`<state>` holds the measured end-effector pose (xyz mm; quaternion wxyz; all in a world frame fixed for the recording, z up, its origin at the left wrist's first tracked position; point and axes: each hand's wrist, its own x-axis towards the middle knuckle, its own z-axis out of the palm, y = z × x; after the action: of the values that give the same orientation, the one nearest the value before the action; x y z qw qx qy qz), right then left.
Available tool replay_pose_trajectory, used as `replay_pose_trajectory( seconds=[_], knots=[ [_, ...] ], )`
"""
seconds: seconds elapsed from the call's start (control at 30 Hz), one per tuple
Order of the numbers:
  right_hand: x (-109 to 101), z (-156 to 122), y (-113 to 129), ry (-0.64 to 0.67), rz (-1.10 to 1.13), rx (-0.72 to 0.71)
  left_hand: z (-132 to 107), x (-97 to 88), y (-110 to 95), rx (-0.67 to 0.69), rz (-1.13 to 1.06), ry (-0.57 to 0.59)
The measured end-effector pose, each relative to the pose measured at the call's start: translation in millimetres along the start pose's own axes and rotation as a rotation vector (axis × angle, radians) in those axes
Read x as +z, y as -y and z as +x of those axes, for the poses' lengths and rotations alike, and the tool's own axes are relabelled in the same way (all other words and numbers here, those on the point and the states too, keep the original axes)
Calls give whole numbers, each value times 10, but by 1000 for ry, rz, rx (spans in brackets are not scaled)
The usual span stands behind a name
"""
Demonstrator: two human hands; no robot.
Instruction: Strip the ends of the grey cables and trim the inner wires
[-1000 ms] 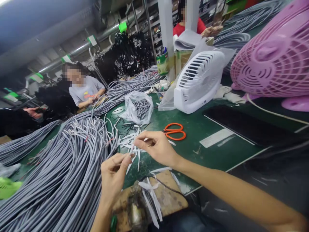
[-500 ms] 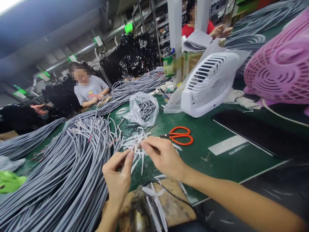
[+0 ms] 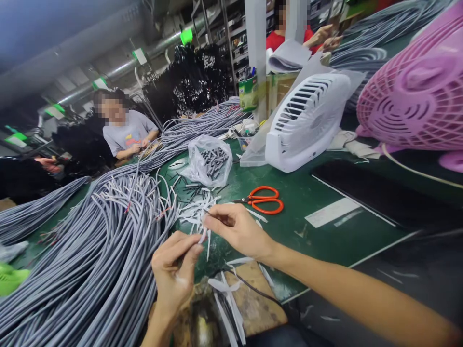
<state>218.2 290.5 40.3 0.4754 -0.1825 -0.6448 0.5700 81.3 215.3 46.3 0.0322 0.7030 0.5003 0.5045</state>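
Between my two hands runs a short, thin pale strand [image 3: 203, 234], perhaps a wire end; its exact kind is too small to make out. My left hand [image 3: 175, 272] is closed, thumb and forefinger pinching its lower end. Just above and to the right, my right hand [image 3: 240, 231] pinches the upper part, fingertips closed. Behind the fingers, white strips [image 3: 193, 209] lie in a loose heap on the green table. Orange-handled scissors [image 3: 265, 200] rest beyond my right hand, not touched. A large bundle of grey cables [image 3: 119, 241] spreads out left of my left hand.
A clear plastic bag [image 3: 210, 161] of short grey tubes stands behind the strips. Farther right are a white fan [image 3: 307, 123], a pink fan [image 3: 412, 91] and a dark flat panel [image 3: 365, 193]. A wooden block [image 3: 256, 308] lies close below. Two co-workers sit across.
The whole view has shifted slightly, so things appear a little further left. My hands have moved slightly apart, and more of the pale strand shows between them.
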Motion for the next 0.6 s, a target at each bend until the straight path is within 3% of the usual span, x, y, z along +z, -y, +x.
replay_pose_trajectory(
  seconds=[0.2,0.27,0.4,0.53,0.6],
  knots=[
    [5,-51,-13,77,-47,68,-2,2,-15,26,144,-22],
    [5,-93,-7,42,-149,-37,3,8,-22,59,282,19],
    [14,-118,4,-4,-277,-241,-16,17,-1,278,478,53],
    [73,-74,-93,-4,-227,-21,-68,18,15,342,390,60],
    [127,-63,-177,84,-201,109,-84,19,1,350,300,19]
  ],
)
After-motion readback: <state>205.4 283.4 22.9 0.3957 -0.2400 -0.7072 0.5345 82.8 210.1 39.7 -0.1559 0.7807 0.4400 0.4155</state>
